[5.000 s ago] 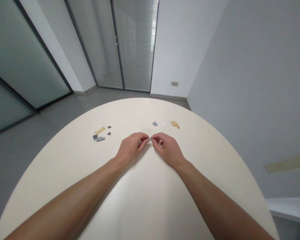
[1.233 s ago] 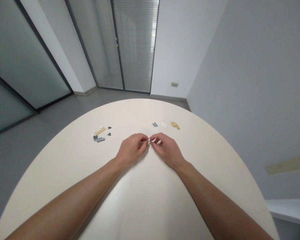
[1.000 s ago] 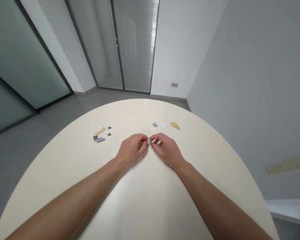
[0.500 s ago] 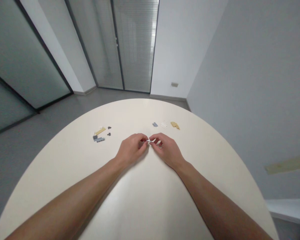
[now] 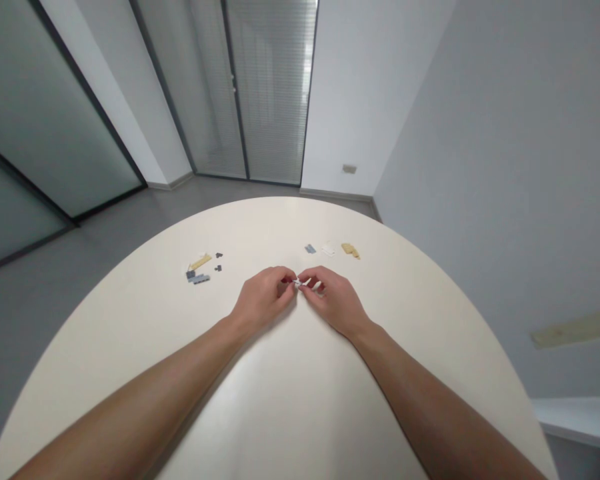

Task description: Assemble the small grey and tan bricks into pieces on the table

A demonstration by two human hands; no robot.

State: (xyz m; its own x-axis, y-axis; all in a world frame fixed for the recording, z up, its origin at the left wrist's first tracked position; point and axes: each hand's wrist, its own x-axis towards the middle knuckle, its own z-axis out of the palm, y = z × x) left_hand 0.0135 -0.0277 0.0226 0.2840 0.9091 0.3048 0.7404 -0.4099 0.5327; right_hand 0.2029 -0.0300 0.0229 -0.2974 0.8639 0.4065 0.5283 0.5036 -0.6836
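Note:
My left hand point(image 5: 266, 293) and my right hand point(image 5: 334, 299) meet fingertip to fingertip over the middle of the round table. Between them is a small white and grey piece point(image 5: 297, 283), pinched from both sides by thumbs and fingers. It looks like a toy building-block part, but the fingertips cover much of it and its exact shape is too small to make out. Beyond my right hand lie small blue-grey pieces point(image 5: 310, 249), white pieces point(image 5: 328, 249) and tan pieces point(image 5: 351, 251).
Left of my hands, a loose group holds a long tan piece point(image 5: 201, 261), blue-grey pieces point(image 5: 199, 279) and two small dark pieces point(image 5: 219, 268), set apart. All lie on the white round table point(image 5: 290, 400). A wall point(image 5: 505, 167) rises on the right.
The small piece between my fingertips has turned slightly and shows more of its white side. Both hands keep nearly the same place, and the loose pieces have not moved.

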